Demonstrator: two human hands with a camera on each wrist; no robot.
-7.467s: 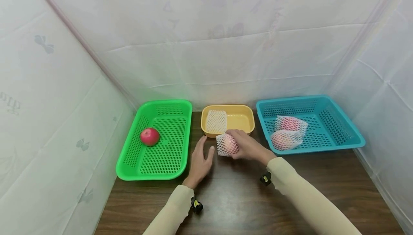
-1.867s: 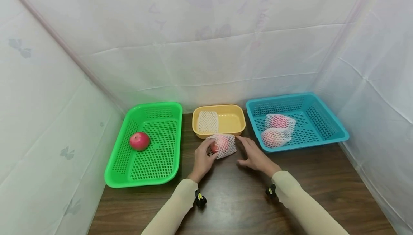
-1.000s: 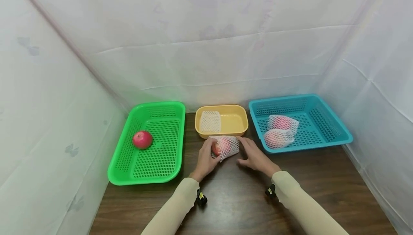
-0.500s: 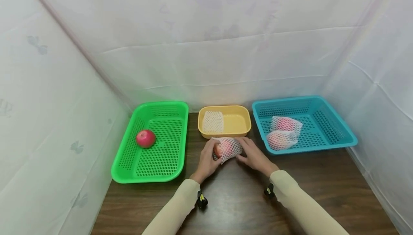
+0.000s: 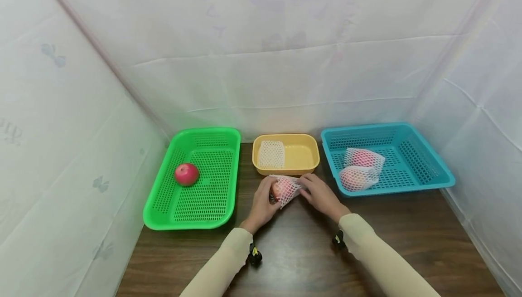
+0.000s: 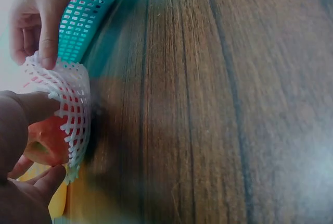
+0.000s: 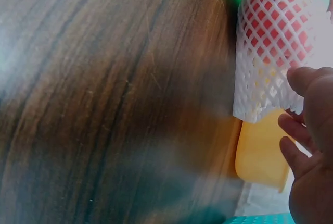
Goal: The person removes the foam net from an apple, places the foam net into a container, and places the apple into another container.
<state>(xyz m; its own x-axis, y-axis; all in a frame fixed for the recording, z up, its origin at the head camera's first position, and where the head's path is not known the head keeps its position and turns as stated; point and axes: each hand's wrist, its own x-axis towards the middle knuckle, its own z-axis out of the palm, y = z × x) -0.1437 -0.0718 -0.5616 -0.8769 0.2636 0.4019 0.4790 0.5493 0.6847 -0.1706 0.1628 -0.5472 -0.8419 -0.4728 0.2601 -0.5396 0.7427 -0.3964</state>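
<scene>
Seemingly done: two items, the far sleeved apple (image 5: 363,158) and the near sleeved apple (image 5: 354,179), lying together toward the left side of the blue basket (image 5: 401,173).

In hand: one red apple (image 5: 276,190), partly inside a white foam net sleeve (image 5: 289,190), held just in front of the yellow tray (image 5: 301,156). The end toward the left hand (image 5: 261,205) is bare; beyond the fruit, the netting runs on toward the right hand (image 5: 321,197). Whether it touches the tabletop (image 5: 302,251) cannot be told.

Apparently left over: one unsleeved apple (image 5: 186,174) (red, whole) in the green basket (image 5: 187,226), and a flat spare sleeve (image 5: 272,154) in the tray's left half. Straightening the present netting looks unfinished.

Pose, left: forearm reaching forward, fingers curved round the fruit's uncovered end, clamped on apple and sleeve rim together.

Pose, right: forearm angled inward, palm facing the work; thumb and fingers pinch the sleeve's free end, the remaining fingers bent and slightly apart.
</scene>
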